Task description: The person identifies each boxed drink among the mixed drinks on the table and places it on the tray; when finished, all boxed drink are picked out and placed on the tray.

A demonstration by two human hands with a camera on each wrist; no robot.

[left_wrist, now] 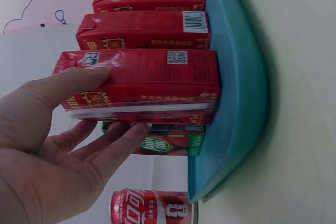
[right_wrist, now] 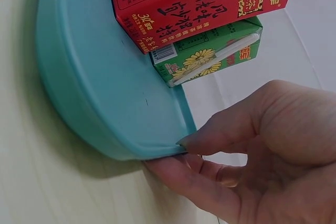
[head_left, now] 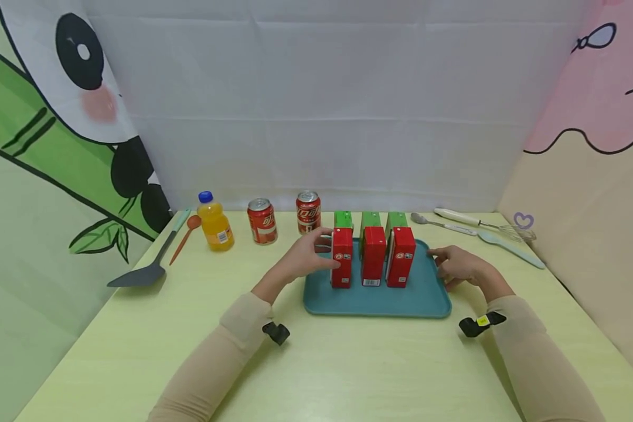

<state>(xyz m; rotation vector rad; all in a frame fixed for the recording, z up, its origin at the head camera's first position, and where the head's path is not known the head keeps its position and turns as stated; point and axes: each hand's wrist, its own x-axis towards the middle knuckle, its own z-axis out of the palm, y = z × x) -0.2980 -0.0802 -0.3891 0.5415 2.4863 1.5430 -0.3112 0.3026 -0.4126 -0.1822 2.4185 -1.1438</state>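
A teal tray [head_left: 377, 305] bears three red drink cartons in a front row, with three green cartons [head_left: 371, 219] behind them. My left hand [head_left: 308, 255] holds the leftmost red carton [head_left: 341, 258], thumb on its near face and fingers along its side by the straw, as the left wrist view shows. The carton stands upright. The middle red carton [head_left: 373, 258] and the right red carton [head_left: 401, 258] stand beside it. With thumb and fingers, my right hand [head_left: 461, 266] pinches the tray's right rim; thumb above, fingers beneath, in the right wrist view.
Left of the tray stand two red cola cans [head_left: 262, 221] and an orange juice bottle [head_left: 215, 225]. A grey spatula [head_left: 145, 275] and a small red spoon [head_left: 187, 234] lie at far left. Behind my right hand lie a whisk [head_left: 475, 220], a metal spoon [head_left: 438, 223] and a pale utensil [head_left: 511, 249].
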